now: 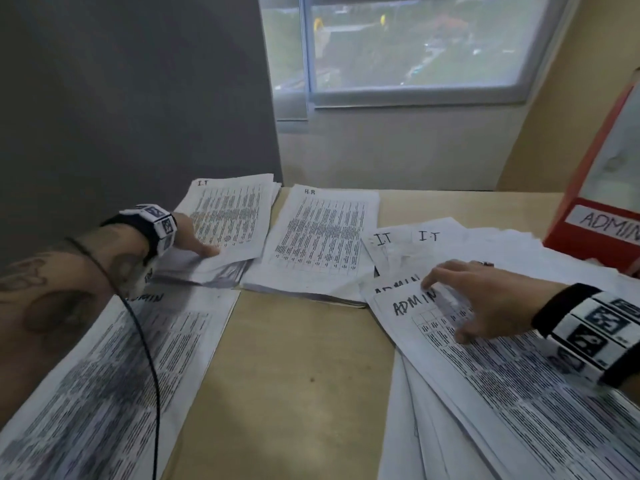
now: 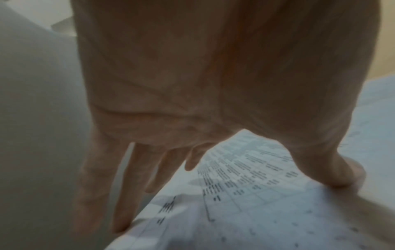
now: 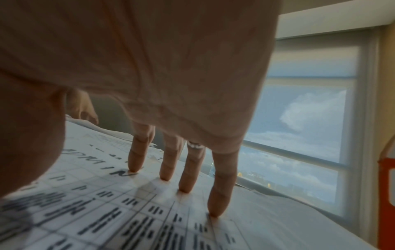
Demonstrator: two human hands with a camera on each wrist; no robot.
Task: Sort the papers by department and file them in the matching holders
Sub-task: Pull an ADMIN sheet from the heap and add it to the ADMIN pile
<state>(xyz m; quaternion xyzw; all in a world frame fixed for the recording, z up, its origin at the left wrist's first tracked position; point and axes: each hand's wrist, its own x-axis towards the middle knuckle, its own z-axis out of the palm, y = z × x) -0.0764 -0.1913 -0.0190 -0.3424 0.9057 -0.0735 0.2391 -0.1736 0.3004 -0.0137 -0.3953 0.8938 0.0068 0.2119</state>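
Printed sheets lie sorted on a tan table [image 1: 294, 375]. An I.T pile [image 1: 232, 216] sits far left and an H.R pile [image 1: 325, 237] beside it. Two loose I.T sheets [image 1: 408, 240] lie further right. My left hand [image 1: 194, 237] rests on the I.T pile's near left corner. Its thumb [image 2: 333, 169] presses the top sheet and its straight fingers [image 2: 128, 186] reach the sheet's edge. My right hand [image 1: 450, 306] lies flat on the top ADMIN sheet [image 1: 519, 375] of a fanned stack. Its straight fingers [image 3: 220, 194] press down near the heading. A red ADMIN holder [image 1: 595, 223] stands far right.
Another ADMIN pile [image 1: 121, 375] lies under my left forearm, crossed by a black cable [image 1: 145, 341]. A grey wall [image 1: 138, 98] rises along the table's left side and a window [image 1: 415, 46] stands behind. Bare tabletop shows between the two near stacks.
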